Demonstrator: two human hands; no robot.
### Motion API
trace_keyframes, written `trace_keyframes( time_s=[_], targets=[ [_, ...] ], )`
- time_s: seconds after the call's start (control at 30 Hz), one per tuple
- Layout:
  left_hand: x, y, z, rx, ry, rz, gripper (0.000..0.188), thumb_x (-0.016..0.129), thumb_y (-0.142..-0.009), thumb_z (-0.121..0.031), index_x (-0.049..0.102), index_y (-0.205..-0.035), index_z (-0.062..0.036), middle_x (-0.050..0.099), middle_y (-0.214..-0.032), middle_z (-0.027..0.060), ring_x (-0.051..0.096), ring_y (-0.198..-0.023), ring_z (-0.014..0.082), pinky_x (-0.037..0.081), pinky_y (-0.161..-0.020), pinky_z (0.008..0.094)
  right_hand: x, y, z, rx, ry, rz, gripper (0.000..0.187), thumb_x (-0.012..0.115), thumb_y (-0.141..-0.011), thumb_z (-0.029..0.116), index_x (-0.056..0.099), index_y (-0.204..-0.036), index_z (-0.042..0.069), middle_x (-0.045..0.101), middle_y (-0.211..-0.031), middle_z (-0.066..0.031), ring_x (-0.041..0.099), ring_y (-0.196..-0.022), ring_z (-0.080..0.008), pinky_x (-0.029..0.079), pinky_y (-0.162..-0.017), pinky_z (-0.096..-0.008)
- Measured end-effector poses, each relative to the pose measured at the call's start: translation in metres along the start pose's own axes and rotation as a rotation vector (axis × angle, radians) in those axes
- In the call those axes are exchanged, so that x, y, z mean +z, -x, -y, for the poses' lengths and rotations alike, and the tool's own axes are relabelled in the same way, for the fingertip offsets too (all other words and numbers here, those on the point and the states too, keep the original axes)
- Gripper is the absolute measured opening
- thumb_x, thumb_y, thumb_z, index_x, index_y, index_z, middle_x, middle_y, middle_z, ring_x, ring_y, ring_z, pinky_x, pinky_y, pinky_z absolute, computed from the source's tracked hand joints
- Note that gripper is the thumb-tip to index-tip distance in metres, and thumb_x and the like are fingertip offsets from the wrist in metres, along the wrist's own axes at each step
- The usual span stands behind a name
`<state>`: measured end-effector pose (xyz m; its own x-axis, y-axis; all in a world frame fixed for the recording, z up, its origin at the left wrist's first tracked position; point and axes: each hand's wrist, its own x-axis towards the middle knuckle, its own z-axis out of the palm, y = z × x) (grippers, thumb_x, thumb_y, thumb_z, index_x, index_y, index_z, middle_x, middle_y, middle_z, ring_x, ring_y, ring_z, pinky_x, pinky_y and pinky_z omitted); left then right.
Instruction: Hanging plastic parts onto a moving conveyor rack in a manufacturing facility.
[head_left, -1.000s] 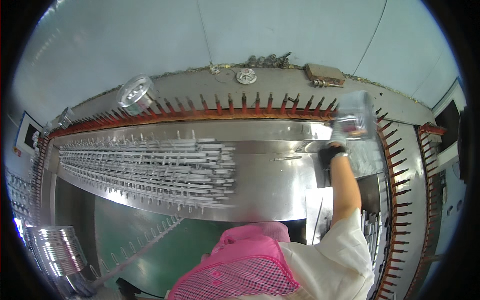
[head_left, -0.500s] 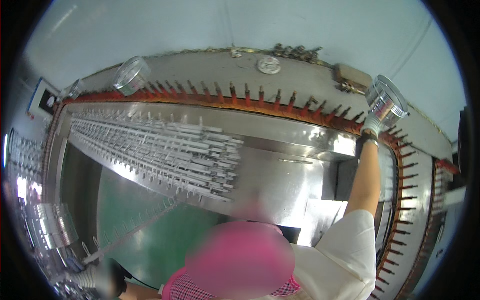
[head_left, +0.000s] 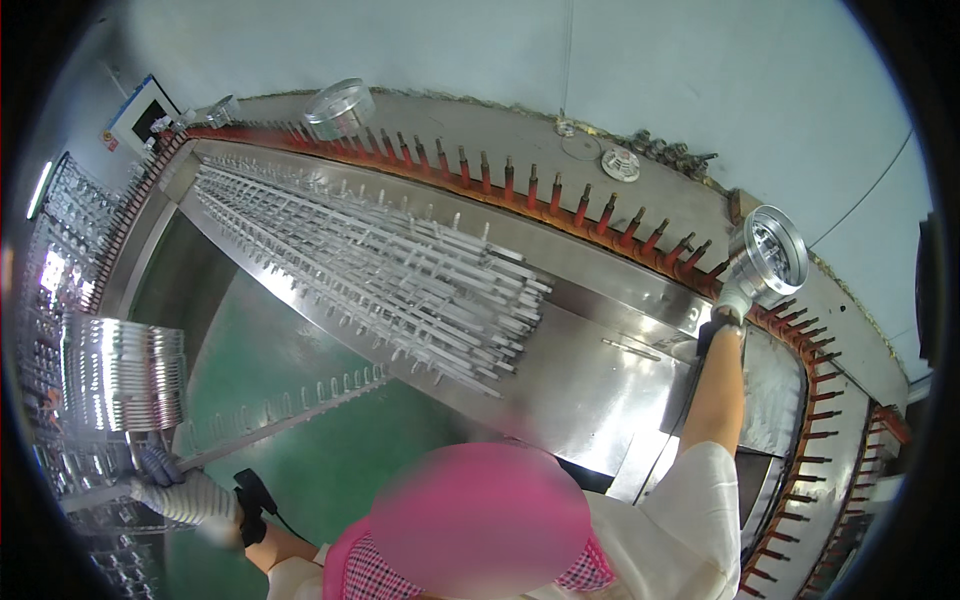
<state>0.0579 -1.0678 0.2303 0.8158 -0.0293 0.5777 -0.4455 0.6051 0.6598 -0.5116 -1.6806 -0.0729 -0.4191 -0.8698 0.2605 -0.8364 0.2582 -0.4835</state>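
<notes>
My right hand [head_left: 737, 300], in a pale glove, grips a shiny round metal can-like ring [head_left: 750, 262] above the row of pegs at the right; its open end faces up and outward. The ring hides part of my fingers. At the lower left my left hand [head_left: 185, 496], in a striped glove with grey fingertips, is closed around a long metal bar with upright pegs [head_left: 290, 418]. Just above that hand, a ribbed stack of shiny metal rings [head_left: 125, 375] sits on prongs at the bar's left part.
Many pegged metal bars [head_left: 380, 260] lie piled on the steel bench [head_left: 570, 390]. A curved track of upright spindles [head_left: 485, 180] runs behind it; another metal ring [head_left: 340, 108] stands on it. Hanging racks [head_left: 85, 225] fill the left side. A green surface [head_left: 300, 350] lies below.
The whole view has shifted. My left hand and the ring stack now show higher and more fully. My right hand sits lower in the picture, and the ring's open end has turned more toward me.
</notes>
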Motion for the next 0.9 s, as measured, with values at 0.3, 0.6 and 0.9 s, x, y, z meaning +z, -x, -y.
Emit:
trace_keyframes(
  time_s=[0.3, 0.6, 0.9],
  targets=[
    [-0.004, -0.008, -0.014, 0.108, -0.101, -0.149, 0.051, 0.055, -0.080, -0.046, 0.053, -0.097, 0.0015, 0.043, -0.065, -0.0039, 0.026, -0.046, -0.0007, 0.037, -0.058, 0.0148, -0.147, 0.397, 0.269, -0.590, -0.819, 0.855, 0.025, 0.052, -0.082, 0.018, 0.057, -0.099, 0.001, 0.060, -0.095, -0.0149, 0.057, -0.087, -0.0271, 0.044, -0.079, -0.0316],
    [-0.066, 0.026, 0.013, 0.243, -0.529, -0.116, 0.056, 0.053, -0.079, -0.052, 0.051, -0.098, 0.0004, 0.052, -0.077, 0.0065, 0.049, -0.059, 0.0129, 0.035, -0.045, 0.0205, -0.263, 0.624, 0.362, -1.218, -1.006, 1.430, 0.053, 0.055, -0.082, 0.029, 0.037, -0.124, 0.001, 0.053, -0.109, -0.0187, 0.055, -0.097, -0.0257, 0.043, -0.082, -0.0310],
    [-0.129, 0.048, -0.012, -0.418, -0.116, 0.341, 0.059, 0.054, -0.080, -0.048, 0.048, -0.109, 0.0025, 0.055, -0.096, 0.0124, 0.054, -0.077, 0.0172, 0.045, -0.066, 0.0300, -0.303, 0.671, 0.385, -0.715, -1.132, 1.684, 0.055, 0.050, -0.082, 0.046, 0.045, -0.118, 0.004, 0.058, -0.085, -0.0052, 0.055, -0.067, -0.0129, 0.045, -0.060, -0.0227]
  ],
)
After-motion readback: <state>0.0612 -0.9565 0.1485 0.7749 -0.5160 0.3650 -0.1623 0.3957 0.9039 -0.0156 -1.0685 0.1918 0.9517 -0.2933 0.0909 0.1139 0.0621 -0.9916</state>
